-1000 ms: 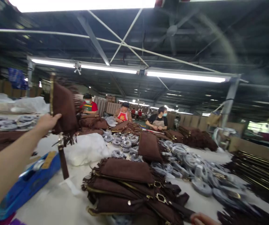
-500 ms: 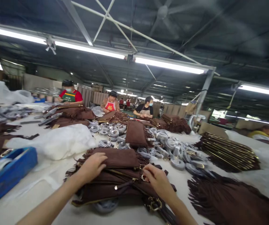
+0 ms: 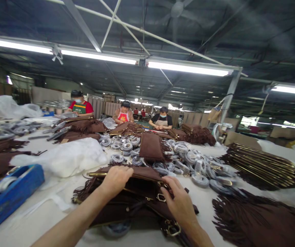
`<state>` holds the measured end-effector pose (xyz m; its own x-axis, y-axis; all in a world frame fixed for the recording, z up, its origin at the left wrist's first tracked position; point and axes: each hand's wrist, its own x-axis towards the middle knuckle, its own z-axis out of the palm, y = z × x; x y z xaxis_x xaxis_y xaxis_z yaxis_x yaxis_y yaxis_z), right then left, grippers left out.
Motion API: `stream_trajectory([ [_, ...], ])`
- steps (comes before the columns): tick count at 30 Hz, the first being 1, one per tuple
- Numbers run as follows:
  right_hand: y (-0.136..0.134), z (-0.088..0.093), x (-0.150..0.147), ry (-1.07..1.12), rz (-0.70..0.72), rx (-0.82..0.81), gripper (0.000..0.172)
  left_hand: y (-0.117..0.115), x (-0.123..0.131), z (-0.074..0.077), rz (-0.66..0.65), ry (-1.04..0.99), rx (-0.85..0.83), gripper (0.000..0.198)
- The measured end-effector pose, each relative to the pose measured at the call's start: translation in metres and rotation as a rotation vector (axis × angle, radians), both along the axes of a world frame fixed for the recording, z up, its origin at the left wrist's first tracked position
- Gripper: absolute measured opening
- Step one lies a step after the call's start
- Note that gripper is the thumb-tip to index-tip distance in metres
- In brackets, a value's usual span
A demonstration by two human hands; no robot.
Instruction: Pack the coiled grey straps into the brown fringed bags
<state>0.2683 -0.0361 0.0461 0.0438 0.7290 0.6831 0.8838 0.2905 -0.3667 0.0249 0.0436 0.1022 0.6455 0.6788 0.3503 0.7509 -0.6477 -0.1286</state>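
A dark brown fringed bag [image 3: 147, 172] with gold zips and rings lies on top of similar brown pieces in front of me. Its upper flap is lifted, and a dark gap shows beneath it. My left hand [image 3: 118, 178] is closed on the top edge of this flap, fingertips hidden behind it. My right hand [image 3: 179, 197] is at the bag's right end, fingers curved around the corner beside a gold ring [image 3: 161, 197]. A strap with a gold buckle [image 3: 173, 229] hangs near my right wrist.
A blue tape dispenser [image 3: 13, 195] stands at left, beside white plastic wrap [image 3: 62, 157]. Coiled wrapped straps [image 3: 188, 156] lie beyond the bag. Stacked brown bags [image 3: 265, 168] and fringed pieces [image 3: 262, 219] are at right. Three people work across the table.
My left hand has moved right and now grips the bag's top edge. The flap has lifted, opening a gap. My right hand has shifted slightly right, its fingers now at the bag's corner.
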Motion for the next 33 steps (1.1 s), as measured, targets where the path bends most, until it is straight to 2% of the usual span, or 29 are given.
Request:
stream_trajectory([
  [3, -0.001, 0.001, -0.004, -0.067, -0.01, 0.029, 0.051, -0.021, 0.013, 0.002, -0.027, 0.003, 0.008, 0.018],
  [5, -0.004, 0.004, -0.004, -0.031, 0.006, -0.031, 0.053, -0.026, 0.016, 0.007, -0.039, -0.001, 0.01, 0.018],
  [8, -0.012, 0.015, 0.001, 0.017, 0.19, -0.206, 0.046, -0.02, 0.011, 0.02, -0.068, 0.002, 0.002, 0.017],
  [10, -0.018, 0.025, 0.006, 0.015, 0.349, -0.31, 0.052, -0.012, 0.006, 0.029, -0.083, 0.007, -0.01, 0.017],
  [12, -0.025, 0.034, 0.009, 0.048, 0.45, -0.39, 0.054, -0.006, 0.001, 0.033, -0.089, 0.007, -0.024, 0.018],
  [14, -0.029, 0.04, 0.011, 0.105, 0.511, -0.448, 0.047, -0.002, -0.002, 0.034, -0.089, 0.003, -0.037, 0.018],
  [16, -0.031, 0.041, 0.01, 0.118, 0.549, -0.43, 0.046, 0.0, -0.005, 0.031, -0.08, -0.003, -0.049, 0.018],
  [18, -0.031, 0.035, 0.006, 0.07, 0.561, -0.344, 0.053, -0.003, -0.008, 0.028, -0.062, -0.012, -0.054, 0.017],
  [20, -0.03, 0.027, 0.0, 0.026, 0.502, -0.248, 0.054, -0.013, -0.008, 0.025, -0.039, -0.026, -0.037, 0.017],
  [23, -0.029, 0.013, -0.01, -0.016, 0.34, -0.178, 0.049, -0.046, 0.003, 0.014, -0.002, -0.096, 0.038, 0.022],
  [25, -0.03, 0.006, -0.016, -0.066, 0.286, -0.177, 0.052, -0.073, 0.019, 0.0, 0.006, -0.185, 0.027, 0.023],
  [27, -0.033, 0.003, -0.021, -0.109, 0.275, -0.191, 0.054, -0.097, 0.038, -0.02, 0.039, -0.276, -0.099, 0.014],
  [29, -0.035, 0.002, -0.023, -0.116, 0.252, -0.207, 0.057, -0.113, 0.058, -0.039, 0.13, -0.35, -0.246, 0.015],
  [31, -0.038, 0.001, -0.023, -0.111, 0.25, -0.209, 0.058, -0.12, 0.073, -0.053, 0.194, -0.431, -0.359, 0.021],
  [33, -0.039, -0.001, -0.021, -0.12, 0.293, -0.204, 0.056, -0.122, 0.082, -0.06, 0.194, -0.515, -0.416, 0.023],
])
